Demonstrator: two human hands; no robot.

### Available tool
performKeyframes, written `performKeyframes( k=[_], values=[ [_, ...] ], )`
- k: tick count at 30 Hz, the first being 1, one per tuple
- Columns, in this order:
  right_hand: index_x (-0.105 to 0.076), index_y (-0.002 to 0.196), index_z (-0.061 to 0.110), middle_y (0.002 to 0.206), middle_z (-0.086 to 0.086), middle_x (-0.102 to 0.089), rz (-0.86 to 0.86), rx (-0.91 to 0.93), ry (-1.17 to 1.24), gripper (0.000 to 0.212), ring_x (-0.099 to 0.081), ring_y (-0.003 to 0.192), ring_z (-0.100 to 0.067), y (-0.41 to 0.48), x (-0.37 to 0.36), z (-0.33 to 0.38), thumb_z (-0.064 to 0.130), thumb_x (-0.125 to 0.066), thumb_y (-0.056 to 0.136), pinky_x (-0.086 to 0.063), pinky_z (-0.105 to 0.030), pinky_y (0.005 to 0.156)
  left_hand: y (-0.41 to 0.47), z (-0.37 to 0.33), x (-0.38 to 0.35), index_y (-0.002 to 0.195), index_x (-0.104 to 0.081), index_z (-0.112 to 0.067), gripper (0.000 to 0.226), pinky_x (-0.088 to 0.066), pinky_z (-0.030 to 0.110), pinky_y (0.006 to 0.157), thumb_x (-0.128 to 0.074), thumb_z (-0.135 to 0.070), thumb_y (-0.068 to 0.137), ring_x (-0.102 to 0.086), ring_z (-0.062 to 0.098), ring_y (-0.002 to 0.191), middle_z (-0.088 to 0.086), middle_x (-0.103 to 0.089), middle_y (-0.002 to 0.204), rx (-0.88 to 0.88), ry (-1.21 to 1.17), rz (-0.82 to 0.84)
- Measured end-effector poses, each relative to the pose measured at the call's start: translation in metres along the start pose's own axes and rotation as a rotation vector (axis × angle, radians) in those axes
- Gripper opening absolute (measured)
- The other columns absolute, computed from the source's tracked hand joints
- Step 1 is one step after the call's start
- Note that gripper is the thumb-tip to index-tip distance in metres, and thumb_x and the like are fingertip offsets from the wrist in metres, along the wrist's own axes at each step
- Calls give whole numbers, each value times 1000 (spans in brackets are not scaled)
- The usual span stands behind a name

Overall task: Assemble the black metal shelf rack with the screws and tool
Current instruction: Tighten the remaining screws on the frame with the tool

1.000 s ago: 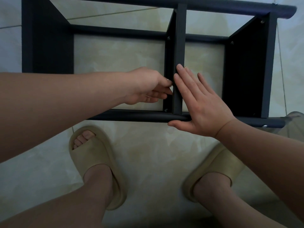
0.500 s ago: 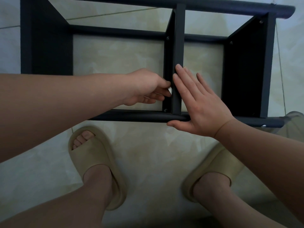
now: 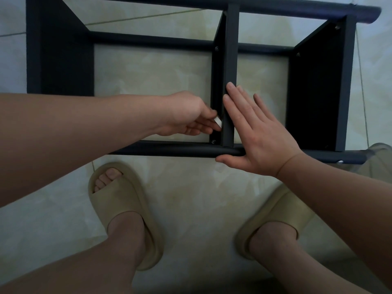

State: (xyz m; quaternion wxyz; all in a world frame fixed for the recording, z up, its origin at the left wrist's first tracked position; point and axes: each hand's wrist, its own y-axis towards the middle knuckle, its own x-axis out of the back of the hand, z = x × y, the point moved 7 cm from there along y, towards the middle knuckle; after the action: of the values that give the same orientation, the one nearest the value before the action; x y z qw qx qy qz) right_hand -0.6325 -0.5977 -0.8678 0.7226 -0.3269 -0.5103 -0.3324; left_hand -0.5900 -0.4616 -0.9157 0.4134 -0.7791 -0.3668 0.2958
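On my feed the black shelf rack (image 3: 59, 60) sits on the tile floor (image 3: 180, 187). I've got the left hand (image 3: 186, 115) pinching a small white piece (image 3: 218, 122) at the middle panel (image 3: 231, 49). The right hand (image 3: 258, 141) is flat with straight fingers, pressing that panel and the front rail (image 3: 169, 148).

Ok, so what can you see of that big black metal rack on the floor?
The black metal shelf rack sits on the pale tiled floor. Long round tubes form its rails; flat panels cross between them, fixed by small screws near the ends. The right hand lies flat, fingers straight, on the middle panel and near rail. The left hand pinches a small white piece at that panel's left face.
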Motion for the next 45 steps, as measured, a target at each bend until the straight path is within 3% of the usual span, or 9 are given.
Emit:
performKeyframes(
  k=[30,35,39,42,45],
  values=[
    [-16,159,-3,169,-20,-7,1,3,-17,108,-9,157,-34,0,0,1,76,-44,90,-18,-57,124,-18,6,4,90,-64,-17,18,-49,27,80,-53,-10,101,-68,7,87,-3,-75,95,-171,367,102],
    [-16,159,-3,169,-19,-8,-10,4,-20,108,-10,157,-34,0,0,1,76,-43,91,-18,-57,125,-21,7,1,93,-67,-12,14,-50,15,66,-56,-7,99,-65,1,74,-9,-72,80,-190,370,105],
    [-16,159,-3,169,-19,-8,-8,5,-17,107,-10,157,-34,0,1,1,75,-44,91,-18,-57,124,-20,6,0,92,-68,-9,10,-46,13,60,-60,-6,97,-59,1,62,-7,-67,72,-207,407,103],
    [-16,159,-3,169,-19,-8,-7,5,-14,107,-10,157,-34,0,0,1,75,-44,91,-18,-57,124,-18,8,-2,90,-68,-11,9,-40,10,53,-63,-8,96,-52,-1,52,-15,-61,58,-210,453,100],
    [-17,159,-3,169,-19,-8,-7,3,-11,107,-10,157,-34,0,1,0,75,-44,91,-18,-58,124,-15,8,-1,89,-70,-13,9,-42,11,55,-64,-9,95,-54,-1,54,-15,-62,58,-195,489,104]
  ],
)
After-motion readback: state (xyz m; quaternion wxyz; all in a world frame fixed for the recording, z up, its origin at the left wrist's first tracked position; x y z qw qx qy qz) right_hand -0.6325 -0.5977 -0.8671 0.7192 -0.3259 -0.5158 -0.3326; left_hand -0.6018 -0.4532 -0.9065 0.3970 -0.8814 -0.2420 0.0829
